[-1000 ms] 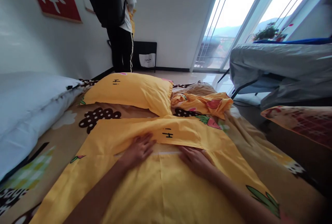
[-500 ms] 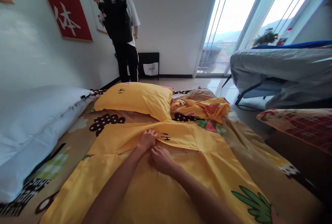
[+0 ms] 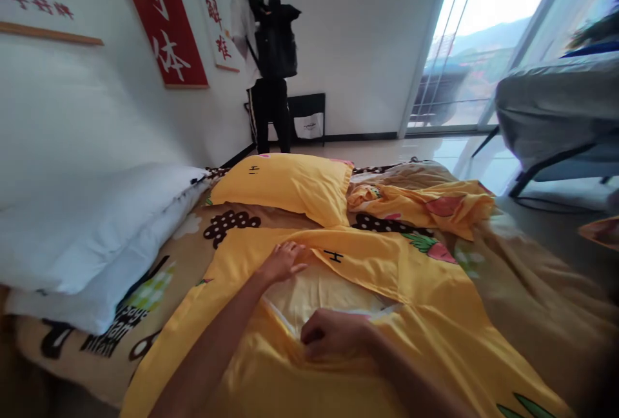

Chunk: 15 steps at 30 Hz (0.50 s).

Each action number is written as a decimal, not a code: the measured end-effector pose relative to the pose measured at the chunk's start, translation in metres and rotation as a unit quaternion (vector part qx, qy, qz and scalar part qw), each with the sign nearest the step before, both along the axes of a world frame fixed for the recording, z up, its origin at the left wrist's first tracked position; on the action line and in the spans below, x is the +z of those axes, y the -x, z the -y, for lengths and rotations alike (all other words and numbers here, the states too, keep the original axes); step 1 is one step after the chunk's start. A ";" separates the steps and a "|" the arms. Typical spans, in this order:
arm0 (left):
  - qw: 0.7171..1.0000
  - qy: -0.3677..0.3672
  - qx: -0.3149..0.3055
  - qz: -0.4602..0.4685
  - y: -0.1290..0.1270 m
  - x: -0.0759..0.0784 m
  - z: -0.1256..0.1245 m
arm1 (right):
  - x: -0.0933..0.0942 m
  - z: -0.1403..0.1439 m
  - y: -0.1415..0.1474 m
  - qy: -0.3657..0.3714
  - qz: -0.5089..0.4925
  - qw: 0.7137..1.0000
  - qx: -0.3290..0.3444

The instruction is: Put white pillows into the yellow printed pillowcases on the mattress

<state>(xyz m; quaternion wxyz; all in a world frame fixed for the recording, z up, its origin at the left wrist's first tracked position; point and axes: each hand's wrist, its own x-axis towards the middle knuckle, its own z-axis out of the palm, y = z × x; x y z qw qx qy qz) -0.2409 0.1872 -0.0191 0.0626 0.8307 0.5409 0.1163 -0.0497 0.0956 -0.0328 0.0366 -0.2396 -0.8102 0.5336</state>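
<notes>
A yellow fabric cover (image 3: 232, 366) with printed fruit and letters lies spread on the bed in front of me. Its slit gapes across the middle, showing paler inner cloth (image 3: 314, 289). My left hand (image 3: 283, 262) rests on the far flap of the slit, fingers stretched and thumb apart. Closed in a fist, my right hand (image 3: 336, 335) grips the near edge of the slit and holds it back toward me. Beyond the cover lies a plump yellow pillow (image 3: 285, 182), with a crumpled yellow cloth (image 3: 430, 202) to its right.
White pillows (image 3: 111, 224) are stacked along the bed's left side on a patterned brown sheet (image 3: 188, 276). A person with a black backpack (image 3: 275, 40) stands past the bed's far end. A covered table (image 3: 556, 99) stands at right, near glass doors (image 3: 464, 50).
My right hand has pulled the near edge toward me, widening the slit. My left hand stays on the far flap, its fingers now more spread. The view has swung left; the person has turned.
</notes>
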 end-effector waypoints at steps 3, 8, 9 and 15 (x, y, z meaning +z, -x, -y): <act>0.986 -0.061 0.113 0.104 0.095 0.019 0.027 | -0.008 -0.011 -0.003 0.053 -0.046 0.997 -0.021; 0.864 -0.161 0.393 0.270 0.268 0.046 0.104 | -0.015 -0.015 -0.002 0.147 -0.099 0.982 -0.061; 0.845 -0.168 0.414 0.293 0.293 0.050 0.121 | -0.016 -0.016 -0.002 0.167 -0.109 0.977 -0.069; 0.817 -0.235 0.407 0.333 0.361 0.086 0.169 | -0.025 -0.023 -0.003 0.392 -0.208 0.892 -0.088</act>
